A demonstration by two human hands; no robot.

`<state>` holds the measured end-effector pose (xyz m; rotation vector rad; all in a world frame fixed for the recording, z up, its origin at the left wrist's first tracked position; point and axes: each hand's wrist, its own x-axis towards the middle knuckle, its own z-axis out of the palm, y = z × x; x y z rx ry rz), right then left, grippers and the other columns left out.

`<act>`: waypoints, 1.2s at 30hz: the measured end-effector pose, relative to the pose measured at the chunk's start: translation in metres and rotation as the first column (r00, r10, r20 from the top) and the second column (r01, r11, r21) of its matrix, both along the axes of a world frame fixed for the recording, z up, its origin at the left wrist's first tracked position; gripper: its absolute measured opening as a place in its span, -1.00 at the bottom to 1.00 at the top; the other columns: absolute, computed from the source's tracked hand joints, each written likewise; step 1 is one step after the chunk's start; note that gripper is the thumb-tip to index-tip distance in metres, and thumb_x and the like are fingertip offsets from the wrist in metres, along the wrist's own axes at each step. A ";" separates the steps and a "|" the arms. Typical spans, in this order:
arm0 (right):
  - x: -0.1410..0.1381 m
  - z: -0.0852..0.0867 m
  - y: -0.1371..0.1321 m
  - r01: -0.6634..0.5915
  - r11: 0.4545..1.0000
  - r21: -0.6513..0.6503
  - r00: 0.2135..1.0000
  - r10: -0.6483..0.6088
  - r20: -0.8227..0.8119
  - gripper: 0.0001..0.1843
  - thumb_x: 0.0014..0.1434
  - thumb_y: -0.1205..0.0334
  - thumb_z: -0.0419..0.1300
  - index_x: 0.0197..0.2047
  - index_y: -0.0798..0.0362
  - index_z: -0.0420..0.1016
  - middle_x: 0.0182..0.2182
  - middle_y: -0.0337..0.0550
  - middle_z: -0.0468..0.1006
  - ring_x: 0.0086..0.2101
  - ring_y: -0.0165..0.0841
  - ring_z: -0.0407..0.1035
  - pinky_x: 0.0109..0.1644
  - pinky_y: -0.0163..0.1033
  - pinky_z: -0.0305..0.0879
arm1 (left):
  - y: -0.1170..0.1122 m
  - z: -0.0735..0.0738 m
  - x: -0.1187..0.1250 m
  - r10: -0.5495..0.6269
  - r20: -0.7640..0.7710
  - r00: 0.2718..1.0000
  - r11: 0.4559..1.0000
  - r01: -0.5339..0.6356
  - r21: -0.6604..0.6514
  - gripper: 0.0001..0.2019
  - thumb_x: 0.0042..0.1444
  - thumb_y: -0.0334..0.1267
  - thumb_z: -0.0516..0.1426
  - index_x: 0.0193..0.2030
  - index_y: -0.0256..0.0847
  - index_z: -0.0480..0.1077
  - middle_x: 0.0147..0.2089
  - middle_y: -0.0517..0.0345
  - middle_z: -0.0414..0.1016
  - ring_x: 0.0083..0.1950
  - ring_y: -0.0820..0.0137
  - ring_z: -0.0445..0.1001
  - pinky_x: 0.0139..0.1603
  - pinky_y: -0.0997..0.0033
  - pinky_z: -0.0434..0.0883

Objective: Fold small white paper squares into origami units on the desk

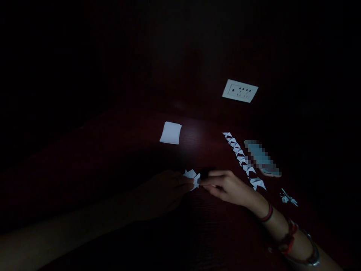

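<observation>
The scene is very dark. A small folded white paper piece (192, 178) lies between my two hands over a dark red tabletop (126, 150). My left hand (163, 192) is in deep shadow, its fingers closed on the paper's left side. My right hand (225, 186) pinches the paper's right edge with fingers pressed together. Red bands and a bracelet sit on my right wrist.
A stack of square white paper (170, 133) lies farther back. A row of folded white paper triangles (242, 160) runs diagonally at the right, beside a phone (262, 159). Small paper scraps (288, 198) lie at the far right. A white wall socket (240, 90) is behind.
</observation>
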<state>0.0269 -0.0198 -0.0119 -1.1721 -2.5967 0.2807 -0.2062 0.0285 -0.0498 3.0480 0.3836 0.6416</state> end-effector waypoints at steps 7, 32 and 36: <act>0.002 -0.001 0.002 0.007 1.000 -0.016 1.000 -0.007 0.027 -0.71 0.15 0.36 0.00 -0.07 0.02 0.39 -0.42 -0.21 0.36 -0.45 -0.48 0.26 -0.35 -0.37 0.15 | -0.002 0.005 0.000 -0.001 0.019 1.000 1.000 0.001 -0.009 -0.60 0.11 -0.41 -0.05 0.12 -0.19 0.11 0.04 0.09 0.31 -0.02 0.30 0.29 -0.04 0.26 0.24; -0.002 -0.001 0.001 -0.025 0.999 0.022 0.984 0.020 0.177 -0.72 0.16 0.34 -0.04 -0.06 0.05 0.34 -0.39 -0.21 0.37 -0.40 -0.44 0.25 -0.28 -0.33 0.14 | 0.000 0.002 0.003 0.016 -0.079 0.997 1.000 -0.015 0.010 -0.57 0.08 -0.40 -0.02 0.12 -0.18 0.10 0.09 0.09 0.25 -0.03 0.27 0.28 -0.07 0.24 0.22; -0.003 -0.001 0.002 -0.045 0.998 0.054 0.979 0.033 0.202 -0.73 0.16 0.33 -0.04 -0.08 0.06 0.35 -0.41 -0.21 0.37 -0.42 -0.43 0.24 -0.25 -0.31 0.14 | 0.000 0.002 0.004 0.017 -0.089 0.996 1.000 -0.018 -0.012 -0.57 0.07 -0.42 -0.03 0.12 -0.16 0.10 0.08 0.13 0.25 -0.03 0.27 0.26 -0.05 0.23 0.20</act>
